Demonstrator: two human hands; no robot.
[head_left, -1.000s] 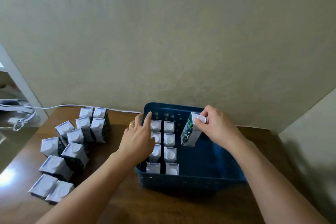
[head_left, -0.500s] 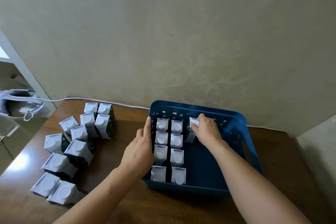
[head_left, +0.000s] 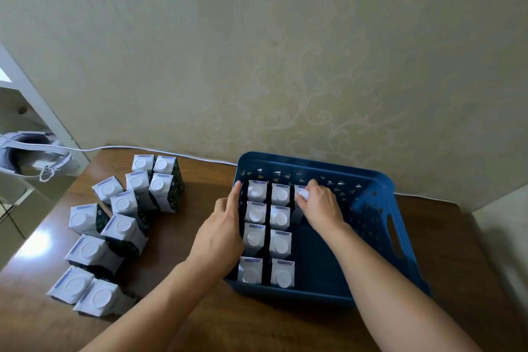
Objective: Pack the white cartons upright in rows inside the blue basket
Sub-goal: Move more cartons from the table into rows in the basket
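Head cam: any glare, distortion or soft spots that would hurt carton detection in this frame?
Head view: a bright glare patch on the wooden table at the left edge, beside the loose cartons; wide-angle bending shows in the blue basket rim; the near forearms look soft; white caps inside the basket stay readable, though the right hand hides most of the carton it holds.

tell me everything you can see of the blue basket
The blue basket is a rectangular plastic tub with rounded corners, triangle cut-outs in its walls and a slot handle on its right side. It sits on the brown table by the wall. Eight cartons stand in two rows at its left; the right hand holds a ninth carton at the back. The left hand rests on its left rim.
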